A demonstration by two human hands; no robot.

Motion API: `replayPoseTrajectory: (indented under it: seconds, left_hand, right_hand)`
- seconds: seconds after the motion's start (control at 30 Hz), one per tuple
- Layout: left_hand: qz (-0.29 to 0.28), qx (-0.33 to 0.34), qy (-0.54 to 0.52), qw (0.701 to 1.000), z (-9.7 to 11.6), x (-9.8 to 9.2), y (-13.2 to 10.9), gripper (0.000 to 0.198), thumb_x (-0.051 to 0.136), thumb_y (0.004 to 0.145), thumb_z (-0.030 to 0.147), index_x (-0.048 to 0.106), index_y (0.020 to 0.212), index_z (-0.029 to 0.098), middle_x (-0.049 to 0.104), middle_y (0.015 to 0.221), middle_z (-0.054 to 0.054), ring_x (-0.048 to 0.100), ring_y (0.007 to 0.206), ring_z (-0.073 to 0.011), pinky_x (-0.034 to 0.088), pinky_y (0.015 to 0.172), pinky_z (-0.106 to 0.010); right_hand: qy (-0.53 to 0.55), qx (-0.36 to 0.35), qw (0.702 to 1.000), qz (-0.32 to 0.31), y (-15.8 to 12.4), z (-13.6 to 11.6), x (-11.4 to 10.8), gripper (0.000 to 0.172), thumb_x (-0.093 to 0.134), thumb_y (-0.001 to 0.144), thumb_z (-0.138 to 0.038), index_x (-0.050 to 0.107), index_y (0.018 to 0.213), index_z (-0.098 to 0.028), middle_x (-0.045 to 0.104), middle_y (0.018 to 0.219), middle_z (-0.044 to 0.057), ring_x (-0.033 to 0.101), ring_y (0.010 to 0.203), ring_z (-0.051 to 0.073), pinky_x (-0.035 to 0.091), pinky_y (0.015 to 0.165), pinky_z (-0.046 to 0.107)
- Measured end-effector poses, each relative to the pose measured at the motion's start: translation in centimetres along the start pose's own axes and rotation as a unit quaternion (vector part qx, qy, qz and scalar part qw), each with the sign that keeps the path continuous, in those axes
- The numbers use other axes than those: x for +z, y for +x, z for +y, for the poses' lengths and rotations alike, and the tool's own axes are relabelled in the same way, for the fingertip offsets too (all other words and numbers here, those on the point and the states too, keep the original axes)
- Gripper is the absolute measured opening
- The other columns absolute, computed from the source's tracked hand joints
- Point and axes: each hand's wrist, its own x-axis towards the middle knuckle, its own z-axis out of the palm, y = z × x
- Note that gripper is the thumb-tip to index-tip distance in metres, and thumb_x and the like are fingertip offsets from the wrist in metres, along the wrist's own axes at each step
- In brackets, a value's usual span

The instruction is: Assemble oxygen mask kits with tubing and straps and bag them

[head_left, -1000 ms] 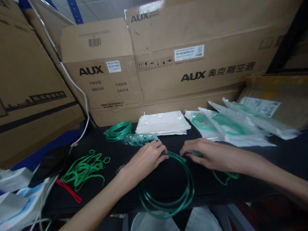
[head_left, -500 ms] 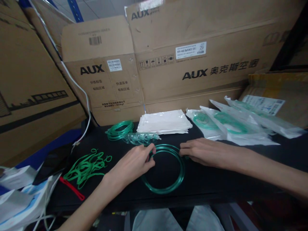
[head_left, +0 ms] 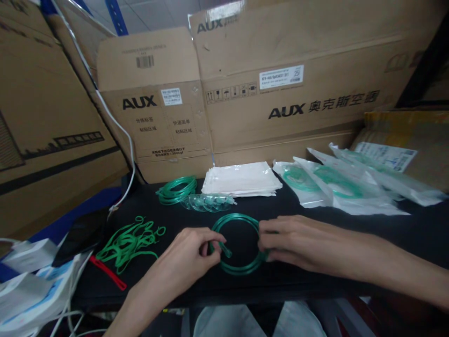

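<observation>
A coil of green clear tubing (head_left: 242,270) lies near the front of the black table, between both hands. My left hand (head_left: 196,248) pinches the coil's left side, and a short connector end (head_left: 227,252) of the tubing pokes out past the fingers. My right hand (head_left: 284,238) has its fingers closed round the right side of the coil; the fingertips are partly hidden. Behind the coil lie several clear plastic masks (head_left: 210,203) in a row and a second green tubing coil (head_left: 177,189).
A stack of white bags (head_left: 242,180) lies at the back, with filled bags (head_left: 336,182) to its right. Green elastic straps (head_left: 129,245), a red strap (head_left: 108,272), a dark phone (head_left: 80,236) and white chargers (head_left: 31,257) are at left. Cardboard boxes (head_left: 238,121) wall the back.
The coil has become smaller and tighter. My left hand has moved down and left, bringing the connector end into view; my right hand has shifted slightly down and left.
</observation>
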Motion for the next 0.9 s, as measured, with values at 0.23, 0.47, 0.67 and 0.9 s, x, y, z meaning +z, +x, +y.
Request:
replayPoseTrajectory:
  seconds: [0.23, 0.47, 0.67, 0.9]
  left_hand:
    - [0.009, 0.089, -0.063, 0.994, -1.4, 1.6, -0.5, 0.008, 0.074, 0.092, 0.023, 0.077, 0.095, 0.029, 0.066, 0.104, 0.003, 0.062, 0.097, -0.0148, 0.045, 0.084, -0.023]
    - [0.031, 0.124, -0.08, 0.989, -1.8, 2.0, 0.2, 0.006, 0.074, 0.092, 0.022, 0.076, 0.088, 0.025, 0.073, 0.106, 0.0, 0.063, 0.108, -0.0193, 0.048, 0.097, -0.029]
    - [0.011, 0.135, -0.084, 0.987, -1.5, 1.9, 0.4, 0.003, 0.076, 0.09, 0.026, 0.078, 0.092, 0.026, 0.075, 0.103, 0.001, 0.065, 0.105, -0.0186, 0.05, 0.094, -0.028]
    - [-0.002, 0.146, -0.075, 0.986, -1.2, 0.9, 0.9, 0.008, 0.079, 0.088, 0.029, 0.08, 0.095, 0.027, 0.076, 0.102, 0.002, 0.066, 0.104, -0.0174, 0.048, 0.095, -0.026]
  right_hand:
    - [-0.024, 0.045, 0.999, 0.007, 2.7, -0.2, 2.2, 0.003, 0.067, 0.097, -0.022, 0.066, 0.099, -0.022, 0.069, 0.1, -0.001, 0.07, 0.086, 0.019, 0.048, 0.07, 0.028]
    - [0.068, 0.034, 0.995, -0.057, 1.6, -1.3, 1.2, 0.018, 0.065, 0.096, -0.015, 0.074, 0.106, -0.026, 0.072, 0.107, -0.001, 0.072, 0.095, 0.017, 0.05, 0.081, 0.025]
    - [0.161, 0.084, 0.983, 0.03, 1.0, -0.5, 0.3, 0.032, 0.073, 0.093, -0.035, 0.072, 0.124, -0.027, 0.072, 0.116, 0.003, 0.067, 0.11, 0.022, 0.049, 0.093, 0.029]
    - [0.14, 0.194, 0.948, 0.211, 0.0, 2.4, 3.2, 0.043, 0.08, 0.083, -0.048, 0.069, 0.113, -0.018, 0.073, 0.113, 0.009, 0.069, 0.104, 0.026, 0.053, 0.092, 0.037]
